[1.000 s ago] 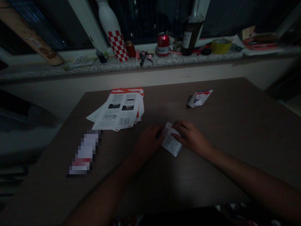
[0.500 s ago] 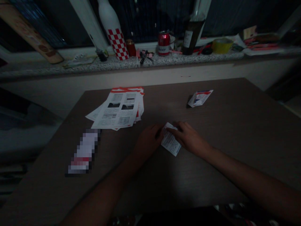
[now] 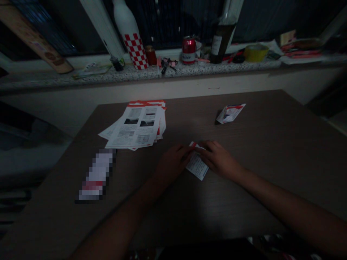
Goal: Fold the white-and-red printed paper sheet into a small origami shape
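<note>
A small printed sheet of paper (image 3: 198, 168) lies at an angle on the table, with a red strip showing at its far end. My left hand (image 3: 175, 159) grips its left edge, fingertips pressed near the red strip. From the other side, my right hand (image 3: 219, 157) has its fingers closed on the far right part of the sheet. The fingertips of both hands almost meet over the paper and cover some of it. Farther back on the right stands a folded paper piece (image 3: 232, 113), white with red and blue print.
Left of my hands, a stack of printed sheets (image 3: 132, 128) lies on the brown table (image 3: 260, 213), with a blurred-out phone (image 3: 96, 175) nearer me. Along the windowsill stand a checkered bottle (image 3: 135, 48), a red can (image 3: 189, 50), a dark bottle (image 3: 219, 45) and yellow tape (image 3: 256, 53).
The far end of the sheet now shows a red strip that was white before. My fingers have shifted slightly over it. Everything else stays in place.
</note>
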Available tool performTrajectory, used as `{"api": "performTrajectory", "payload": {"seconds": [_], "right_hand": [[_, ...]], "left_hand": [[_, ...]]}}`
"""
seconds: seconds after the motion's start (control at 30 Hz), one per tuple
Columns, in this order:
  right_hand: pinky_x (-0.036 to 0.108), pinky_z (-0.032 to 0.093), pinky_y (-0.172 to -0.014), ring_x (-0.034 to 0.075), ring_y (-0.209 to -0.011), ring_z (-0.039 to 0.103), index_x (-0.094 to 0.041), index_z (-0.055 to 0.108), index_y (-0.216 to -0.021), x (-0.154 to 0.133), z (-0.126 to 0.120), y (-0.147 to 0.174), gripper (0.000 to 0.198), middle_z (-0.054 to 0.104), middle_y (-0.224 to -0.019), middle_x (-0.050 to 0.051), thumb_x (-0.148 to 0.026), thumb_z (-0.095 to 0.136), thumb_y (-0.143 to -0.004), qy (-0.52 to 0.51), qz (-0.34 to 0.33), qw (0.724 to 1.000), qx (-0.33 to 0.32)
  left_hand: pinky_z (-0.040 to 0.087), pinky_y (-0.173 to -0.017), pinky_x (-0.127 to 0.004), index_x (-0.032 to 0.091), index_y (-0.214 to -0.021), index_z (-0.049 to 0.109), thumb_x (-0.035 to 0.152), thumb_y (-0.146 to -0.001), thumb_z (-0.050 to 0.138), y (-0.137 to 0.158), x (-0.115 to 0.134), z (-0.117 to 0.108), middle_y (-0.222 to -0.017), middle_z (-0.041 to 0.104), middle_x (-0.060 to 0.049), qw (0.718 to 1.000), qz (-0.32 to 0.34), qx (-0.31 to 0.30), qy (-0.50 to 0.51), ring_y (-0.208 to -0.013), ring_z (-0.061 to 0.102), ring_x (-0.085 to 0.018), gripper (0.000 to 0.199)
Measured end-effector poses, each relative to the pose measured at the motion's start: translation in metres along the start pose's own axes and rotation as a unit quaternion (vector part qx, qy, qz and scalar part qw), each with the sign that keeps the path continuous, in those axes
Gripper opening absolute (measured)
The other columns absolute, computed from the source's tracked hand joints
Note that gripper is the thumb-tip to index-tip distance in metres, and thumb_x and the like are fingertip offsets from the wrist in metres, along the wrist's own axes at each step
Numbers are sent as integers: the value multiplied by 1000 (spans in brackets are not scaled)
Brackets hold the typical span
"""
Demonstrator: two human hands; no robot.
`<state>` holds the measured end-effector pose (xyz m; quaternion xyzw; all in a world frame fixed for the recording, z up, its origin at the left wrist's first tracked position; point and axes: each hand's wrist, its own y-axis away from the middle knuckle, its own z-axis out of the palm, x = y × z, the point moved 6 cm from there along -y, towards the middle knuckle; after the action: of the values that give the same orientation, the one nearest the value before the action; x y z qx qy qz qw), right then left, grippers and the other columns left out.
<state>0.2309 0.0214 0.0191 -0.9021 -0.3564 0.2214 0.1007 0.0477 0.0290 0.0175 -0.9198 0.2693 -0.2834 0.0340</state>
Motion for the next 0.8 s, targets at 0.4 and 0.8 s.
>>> {"api": "performTrajectory", "payload": {"seconds": [0.4, 0.8], "right_hand": [[54, 58, -104, 32, -124, 66, -24, 66, -141, 10, -9, 3, 36, 70, -132, 15, -29, 56, -108, -40, 4, 999, 11], [56, 48, -120, 33, -144, 57, -20, 60, -148, 16, -6, 9, 43, 61, -154, 16, -29, 57, -107, -17, -18, 999, -47]], "left_hand": [[45, -114, -52, 29, -155, 53, 42, -101, 69, 9, 13, 0, -150, 61, -9, 992, 72, -59, -80, -135, 56, -31, 58], [50, -114, -48, 22, -148, 58, 26, -109, 55, 10, 4, 2, -152, 60, -10, 989, 63, -49, -126, -135, 60, -29, 39]]}}
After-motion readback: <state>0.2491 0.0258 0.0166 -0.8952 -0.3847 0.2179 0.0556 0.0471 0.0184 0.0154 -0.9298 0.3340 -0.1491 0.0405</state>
